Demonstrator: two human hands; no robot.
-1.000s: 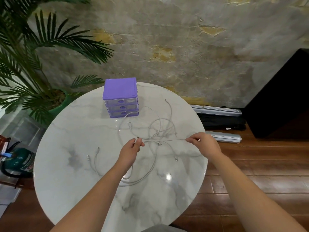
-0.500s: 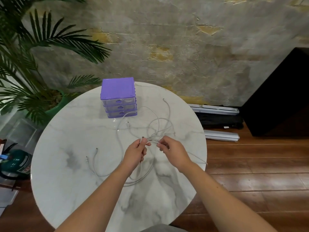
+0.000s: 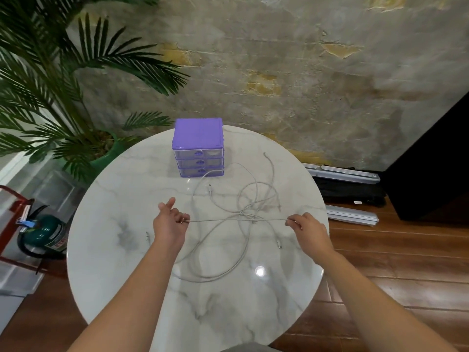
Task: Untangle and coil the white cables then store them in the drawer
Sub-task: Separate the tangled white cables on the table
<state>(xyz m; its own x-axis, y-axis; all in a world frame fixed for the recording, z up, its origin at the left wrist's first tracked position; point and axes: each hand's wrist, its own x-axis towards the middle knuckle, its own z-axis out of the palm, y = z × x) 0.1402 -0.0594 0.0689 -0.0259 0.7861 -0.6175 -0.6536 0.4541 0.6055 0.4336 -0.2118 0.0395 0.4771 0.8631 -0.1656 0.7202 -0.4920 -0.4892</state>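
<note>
1. While the hands were close together over the tangle half a second ago, we now have them spread wide again, one white strand (image 3: pixel 236 219) pulled taut between them.
2. Our left hand (image 3: pixel 169 224) sits at about 9 o'clock of the tangle, fingers curled and pinching the strand's end, thumb sticking up.
3. Our right hand (image 3: pixel 308 228) is at 3 o'clock, fingertips (image 3: pixel 291 222) closed on the same strand (a light pinch, not a fist).
4. The rest of the white cables (image 3: pixel 256 199) lie loose on the marble table (image 3: pixel 114 237), loops running from the middle toward 12 o'clock and a big slack loop sagging to 6 o'clock.
5. The taut strand crosses over a knotty spot near the centre; we cannot tell if it passes through or just over it.
6. The purple drawer unit (image 3: pixel 198 146) stands at 12 o'clock on the table, all three drawers shut, one cable loop touching its base.
7. Our read: this looks like arm-span measuring or pulling a length free, so the untangling is underway and no coil exists yet.
8. Nothing is stored; the drawer step is a long way off.
9. One loose plug (image 3: pixel 279 244) lies just inboard of the right wrist, at roughly 4 o'clock.
</note>
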